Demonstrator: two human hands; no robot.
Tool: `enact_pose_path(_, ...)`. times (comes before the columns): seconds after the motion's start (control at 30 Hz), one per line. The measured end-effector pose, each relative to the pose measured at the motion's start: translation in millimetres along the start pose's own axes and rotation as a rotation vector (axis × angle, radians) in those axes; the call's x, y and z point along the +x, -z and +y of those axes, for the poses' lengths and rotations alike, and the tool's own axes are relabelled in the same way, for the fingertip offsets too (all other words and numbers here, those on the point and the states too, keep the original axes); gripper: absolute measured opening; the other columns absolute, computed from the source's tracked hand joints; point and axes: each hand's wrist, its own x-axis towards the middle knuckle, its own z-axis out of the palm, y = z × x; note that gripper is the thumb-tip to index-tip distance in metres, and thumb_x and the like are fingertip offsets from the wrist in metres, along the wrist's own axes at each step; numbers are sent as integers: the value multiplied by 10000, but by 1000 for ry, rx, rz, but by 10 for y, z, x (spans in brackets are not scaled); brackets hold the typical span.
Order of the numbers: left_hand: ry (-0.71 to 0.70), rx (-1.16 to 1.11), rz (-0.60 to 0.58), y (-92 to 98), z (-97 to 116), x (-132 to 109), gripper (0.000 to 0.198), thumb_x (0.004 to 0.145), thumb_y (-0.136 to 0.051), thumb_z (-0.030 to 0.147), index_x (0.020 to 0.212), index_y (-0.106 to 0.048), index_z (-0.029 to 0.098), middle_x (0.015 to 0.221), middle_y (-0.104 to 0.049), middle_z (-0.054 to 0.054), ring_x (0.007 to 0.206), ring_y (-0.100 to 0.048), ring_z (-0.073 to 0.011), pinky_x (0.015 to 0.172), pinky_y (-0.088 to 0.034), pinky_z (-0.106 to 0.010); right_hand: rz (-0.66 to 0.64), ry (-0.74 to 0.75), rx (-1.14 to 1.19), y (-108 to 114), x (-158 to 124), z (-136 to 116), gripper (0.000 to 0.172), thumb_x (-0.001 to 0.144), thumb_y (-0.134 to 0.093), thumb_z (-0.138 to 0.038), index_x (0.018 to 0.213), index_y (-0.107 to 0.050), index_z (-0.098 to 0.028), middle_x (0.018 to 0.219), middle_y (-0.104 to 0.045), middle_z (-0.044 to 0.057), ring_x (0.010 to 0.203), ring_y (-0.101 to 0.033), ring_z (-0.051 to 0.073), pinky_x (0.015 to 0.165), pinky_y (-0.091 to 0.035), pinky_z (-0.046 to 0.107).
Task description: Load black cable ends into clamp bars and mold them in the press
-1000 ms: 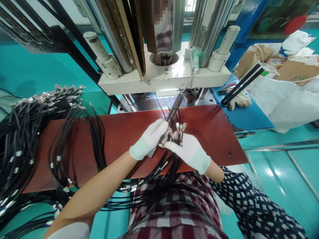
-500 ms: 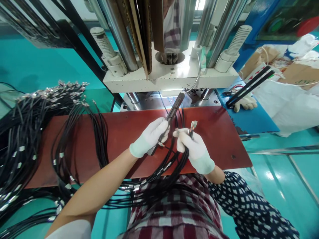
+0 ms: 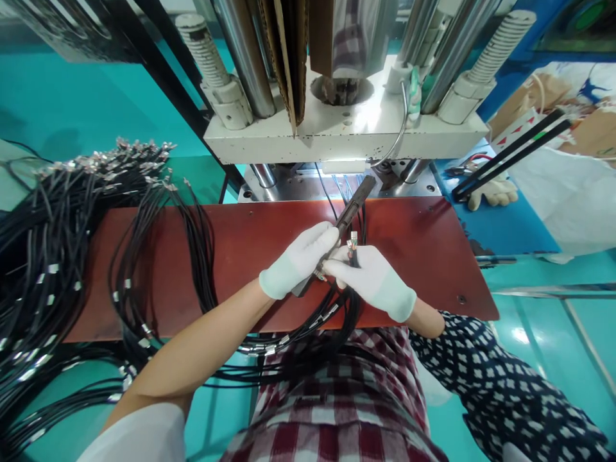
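Observation:
My left hand (image 3: 310, 250), in a white glove, is closed around a long dark metal bar (image 3: 357, 200) that slants up to the right above the brown board. My right hand (image 3: 370, 273), gloved too, grips a bundle of black cables (image 3: 353, 301) whose metal connector ends (image 3: 353, 240) stick up between thumb and fingers. Its fingertips are up against the bar, just below the left hand. A small metal connector (image 3: 319, 275) shows at the bar's edge by the right fingertips. What exactly those fingertips pinch is hidden. The bundle hangs down and curves left across my lap.
The reddish-brown board (image 3: 423, 256) spans the front of a white press (image 3: 289, 149) with steel columns. A large heap of black cables (image 3: 52, 224) lies at left, with smaller bundles (image 3: 195, 256) beside it. On a blue shelf (image 3: 524, 224) at right rests a glove (image 3: 495, 192).
My right hand has moved left, bringing its fingertips from beside the bar up against it. The cable ends moved along with it. My left hand still grips the bar. The camera view has shifted slightly.

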Motion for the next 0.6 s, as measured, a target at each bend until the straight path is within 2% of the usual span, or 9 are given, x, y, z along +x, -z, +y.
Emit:
enact_pose_path(0.13, -62, 381, 192, -55, 13, -27, 349, 975, -432, 486, 782, -416, 196, 717, -482, 10, 646, -445, -122, 622, -398, -266, 68, -17, -29, -51, 32, 58, 268, 862, -588, -246, 606, -542, -179, 582, -589, -22, 569, -529, 115, 617, -406, 264)
enact_pose_path(0.2, -90, 467, 199, -61, 7, -34, 333, 975, -441, 471, 786, -417, 197, 717, -493, 9, 656, -448, -127, 637, -397, -271, 40, -11, -6, -36, 42, 97, 237, 855, -589, -236, 627, -565, -177, 617, -614, -9, 600, -553, 125, 635, -422, 267)
enact_pose_path(0.3, -26, 281, 123, -38, 12, -34, 375, 977, -415, 513, 771, -402, 199, 672, -468, 24, 581, -442, -110, 562, -405, -255, -9, 33, 56, 47, 5, 144, 166, 842, -641, -299, 736, -644, -171, 766, -659, 9, 724, -589, 144, 723, -455, 274)
enact_pose_path(0.4, 56, 47, 79, 7, 21, -16, 410, 968, -408, 559, 772, -402, 198, 643, -459, 32, 517, -439, -95, 472, -393, -231, 26, -24, 124, 155, -91, 199, 212, 781, -721, -355, 839, -646, -166, 828, -644, 2, 751, -576, 143, 718, -463, 272)
enact_pose_path(0.47, 47, -27, 56, 37, 14, 2, 406, 964, -425, 555, 784, -424, 191, 659, -469, 27, 522, -447, -91, 454, -394, -218, 46, -79, 172, 214, -164, 240, 222, 768, -730, -341, 862, -637, -162, 842, -645, 1, 762, -579, 141, 721, -468, 269)
enact_pose_path(0.6, 20, -74, 13, 68, -5, 21, 399, 971, -426, 536, 796, -450, 178, 672, -458, 25, 540, -445, -81, 459, -402, -197, 17, -59, 224, 259, -263, 287, 201, 834, -672, -314, 977, -694, -174, 957, -689, 18, 878, -607, 147, 838, -462, 276)
